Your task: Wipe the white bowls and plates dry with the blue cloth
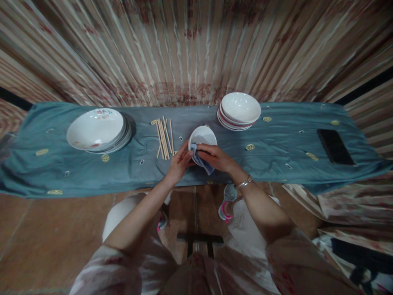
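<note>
A white bowl [203,133] is held tilted above the front middle of the cloth-covered table. My left hand [180,163] grips its left side, thumb at the rim and the other fingers partly hidden. With my right hand [216,157] I pinch a blue cloth [206,166] over the bowl's near rim; part of the cloth lies inside and the rest hangs down outside. Just left of the bowl lie several wooden chopsticks [164,139], loosely side by side. Behind it to the right stands a stack of white bowls [241,107], some with red rims.
A stack of white plates [96,130] with floral decoration stands on the left of the table. At the right end lies a black phone [335,146]. The blue-green tablecloth [273,164] is wrinkled, and a pleated curtain [190,53] hangs directly behind the table.
</note>
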`<move>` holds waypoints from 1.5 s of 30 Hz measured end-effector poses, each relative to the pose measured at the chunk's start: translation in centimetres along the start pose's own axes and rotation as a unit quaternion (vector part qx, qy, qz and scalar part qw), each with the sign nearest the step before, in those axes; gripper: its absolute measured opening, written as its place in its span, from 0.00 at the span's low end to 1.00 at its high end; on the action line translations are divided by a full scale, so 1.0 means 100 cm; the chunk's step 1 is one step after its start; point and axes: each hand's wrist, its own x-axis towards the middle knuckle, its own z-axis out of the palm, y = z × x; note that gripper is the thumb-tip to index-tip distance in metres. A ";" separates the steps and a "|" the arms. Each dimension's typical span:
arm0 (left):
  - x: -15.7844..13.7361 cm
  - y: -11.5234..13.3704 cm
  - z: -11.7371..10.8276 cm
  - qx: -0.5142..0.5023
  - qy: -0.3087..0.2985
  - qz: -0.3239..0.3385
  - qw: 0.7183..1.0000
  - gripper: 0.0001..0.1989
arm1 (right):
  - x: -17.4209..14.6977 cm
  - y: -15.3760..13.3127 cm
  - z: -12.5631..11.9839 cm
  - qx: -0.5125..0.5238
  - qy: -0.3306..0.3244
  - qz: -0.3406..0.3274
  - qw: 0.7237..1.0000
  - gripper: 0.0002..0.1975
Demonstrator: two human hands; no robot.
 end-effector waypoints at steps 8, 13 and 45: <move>-0.002 0.001 0.001 0.003 -0.008 -0.003 1.000 0.37 | 0.001 0.004 0.005 -0.106 0.090 0.008 0.990 0.24; -0.003 0.003 0.002 0.007 -0.011 -0.005 1.000 0.38 | -0.001 0.008 0.007 -0.229 0.110 0.009 0.967 0.29; -0.002 -0.001 0.000 -0.001 0.008 0.001 1.000 0.40 | -0.012 -0.016 -0.007 -0.511 -0.075 0.150 0.843 0.17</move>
